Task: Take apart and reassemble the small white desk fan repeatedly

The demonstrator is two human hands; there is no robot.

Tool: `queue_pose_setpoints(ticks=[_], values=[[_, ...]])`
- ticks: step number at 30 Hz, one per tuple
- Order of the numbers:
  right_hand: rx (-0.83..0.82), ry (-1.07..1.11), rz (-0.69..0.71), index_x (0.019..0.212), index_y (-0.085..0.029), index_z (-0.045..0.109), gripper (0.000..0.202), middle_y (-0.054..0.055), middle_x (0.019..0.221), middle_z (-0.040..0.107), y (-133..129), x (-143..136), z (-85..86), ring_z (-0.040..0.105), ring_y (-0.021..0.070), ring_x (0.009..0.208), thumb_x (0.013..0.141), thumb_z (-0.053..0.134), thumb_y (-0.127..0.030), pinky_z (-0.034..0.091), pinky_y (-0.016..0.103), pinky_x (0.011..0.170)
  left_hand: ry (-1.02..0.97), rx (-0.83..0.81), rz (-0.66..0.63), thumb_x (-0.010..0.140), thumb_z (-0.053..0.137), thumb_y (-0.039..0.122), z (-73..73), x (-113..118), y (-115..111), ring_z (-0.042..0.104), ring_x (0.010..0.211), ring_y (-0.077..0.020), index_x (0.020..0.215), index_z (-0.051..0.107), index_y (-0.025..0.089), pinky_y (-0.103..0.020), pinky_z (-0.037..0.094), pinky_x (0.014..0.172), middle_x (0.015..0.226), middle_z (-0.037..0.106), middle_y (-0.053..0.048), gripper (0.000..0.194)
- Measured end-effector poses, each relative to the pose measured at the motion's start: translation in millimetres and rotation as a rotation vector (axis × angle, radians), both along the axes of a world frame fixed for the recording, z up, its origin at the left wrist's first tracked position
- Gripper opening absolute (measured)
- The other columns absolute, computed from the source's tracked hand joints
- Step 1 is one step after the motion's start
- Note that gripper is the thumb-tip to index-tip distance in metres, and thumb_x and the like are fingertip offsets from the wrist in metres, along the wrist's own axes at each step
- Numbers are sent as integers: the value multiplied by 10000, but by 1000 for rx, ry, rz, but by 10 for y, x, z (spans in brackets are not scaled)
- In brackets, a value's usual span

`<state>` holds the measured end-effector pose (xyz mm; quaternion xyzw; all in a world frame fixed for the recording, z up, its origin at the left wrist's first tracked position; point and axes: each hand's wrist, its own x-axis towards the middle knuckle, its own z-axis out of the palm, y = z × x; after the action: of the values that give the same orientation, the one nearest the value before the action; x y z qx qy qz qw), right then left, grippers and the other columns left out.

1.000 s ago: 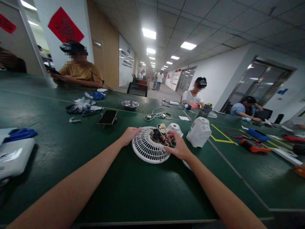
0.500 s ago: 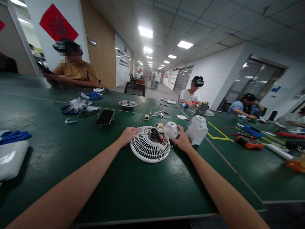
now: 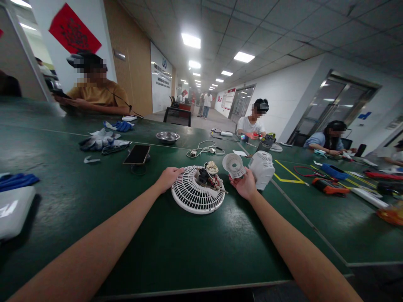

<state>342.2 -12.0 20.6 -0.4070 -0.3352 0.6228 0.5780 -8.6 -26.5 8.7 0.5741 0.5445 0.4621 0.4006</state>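
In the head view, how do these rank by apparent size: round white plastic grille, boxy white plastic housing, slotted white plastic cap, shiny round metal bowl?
1. Round white plastic grille
2. Boxy white plastic housing
Unranked: slotted white plastic cap and shiny round metal bowl; their widths look alike, and the bowl sits farther away.

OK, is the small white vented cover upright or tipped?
Tipped: the cover is tilted in the right hand, its hollow inside facing the camera.

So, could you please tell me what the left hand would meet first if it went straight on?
The grille, almost at once: the left hand is at its rim. Past that, probably the wired parts, though depth is hard to judge.
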Motion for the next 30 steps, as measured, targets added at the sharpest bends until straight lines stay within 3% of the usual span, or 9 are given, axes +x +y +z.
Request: queue_pose_setpoints(ticks=[17,30], values=[[-18,42,32,1074,-250,577,386,87,811,708,-19,-18,14,649,217,688,907,354,-517,515,312,583,-18,-49,10,687,668,586,159,55,-140,586,597,-193,638,650,143,-288,389,554,586,648,-31,446],[-1,51,48,1018,-246,588,333,55,795,692,-5,-19,-5,638,205,659,891,376,-469,509,309,555,6,-11,15,706,655,566,76,32,-78,583,599,-190,635,656,147,-281,380,554,588,647,-29,425]])
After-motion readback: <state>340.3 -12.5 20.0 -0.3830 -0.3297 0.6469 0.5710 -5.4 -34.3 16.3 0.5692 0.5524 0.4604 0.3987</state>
